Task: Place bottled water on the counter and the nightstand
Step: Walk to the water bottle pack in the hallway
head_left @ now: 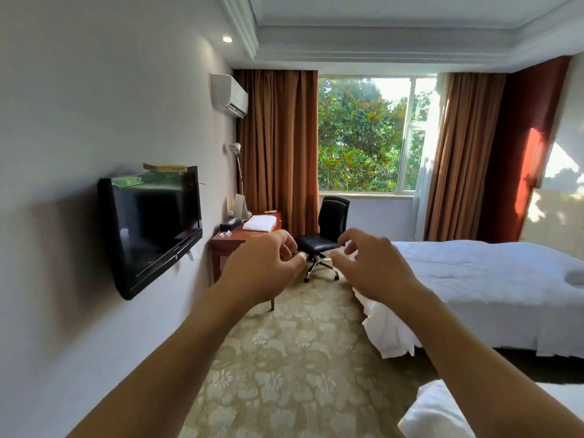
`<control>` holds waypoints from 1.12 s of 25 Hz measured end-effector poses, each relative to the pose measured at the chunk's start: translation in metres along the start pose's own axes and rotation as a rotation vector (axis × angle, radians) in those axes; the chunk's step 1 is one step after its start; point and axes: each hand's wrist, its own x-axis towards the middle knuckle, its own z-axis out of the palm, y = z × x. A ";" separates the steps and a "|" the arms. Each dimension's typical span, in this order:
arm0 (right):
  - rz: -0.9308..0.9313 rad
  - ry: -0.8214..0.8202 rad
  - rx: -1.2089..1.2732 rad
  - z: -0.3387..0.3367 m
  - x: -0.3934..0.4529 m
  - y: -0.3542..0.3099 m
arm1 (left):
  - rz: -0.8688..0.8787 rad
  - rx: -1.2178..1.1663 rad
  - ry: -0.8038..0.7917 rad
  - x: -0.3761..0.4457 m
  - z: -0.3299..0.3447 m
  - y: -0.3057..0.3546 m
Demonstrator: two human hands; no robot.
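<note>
Now | left hand (265, 267) grip, right hand (373, 267) grip: both bare

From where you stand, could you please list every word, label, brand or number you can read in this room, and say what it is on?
No text here can be read.
Television: a small mark on the lower bezel, too small to read.
Standing card on the desk: no print can be made out.
Tissue box on the desk: too blurred to read.
Air conditioner: no label can be made out.
</note>
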 end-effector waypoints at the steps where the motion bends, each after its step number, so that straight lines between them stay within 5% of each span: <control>1: -0.013 0.014 -0.004 0.012 0.033 0.008 | 0.009 -0.013 0.010 0.030 0.010 -0.013; 28: -0.108 -0.014 0.052 0.296 0.769 0.308 | -0.052 0.114 0.120 0.768 0.290 -0.261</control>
